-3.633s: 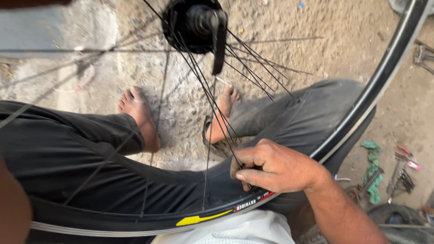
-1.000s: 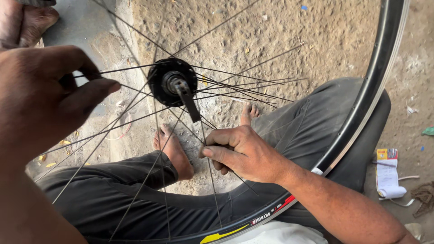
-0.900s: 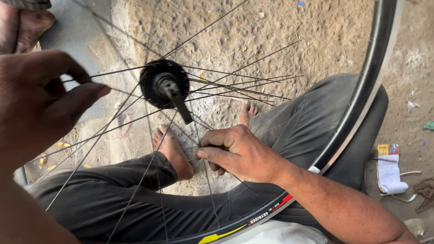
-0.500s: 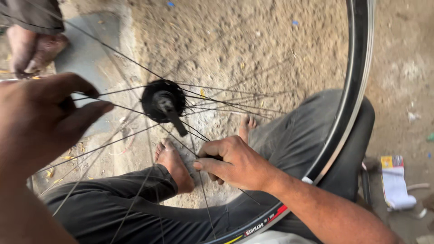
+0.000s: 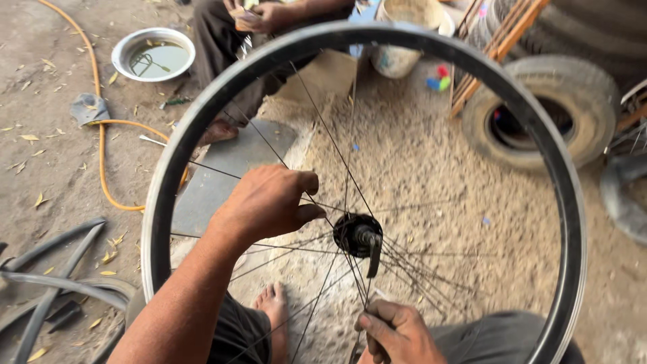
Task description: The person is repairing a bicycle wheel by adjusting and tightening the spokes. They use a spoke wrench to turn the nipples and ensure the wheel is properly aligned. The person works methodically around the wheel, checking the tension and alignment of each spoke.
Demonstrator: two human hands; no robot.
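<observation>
Pinching spokes near the hub, left hand and right hand (both grips closed) sit inside the rim.

Light: soft, even daylight; my shadows on the ground are faint.
Glare: none.
Blur: my left hand slightly soft.
Edges: mild wide-angle bending.

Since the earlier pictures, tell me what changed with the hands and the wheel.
The left hand moved in to pinch a spoke beside the hub. The right hand dropped lower, gripping spokes near the frame's bottom. The whole rim now shows. Both hands stayed on the spokes.
</observation>
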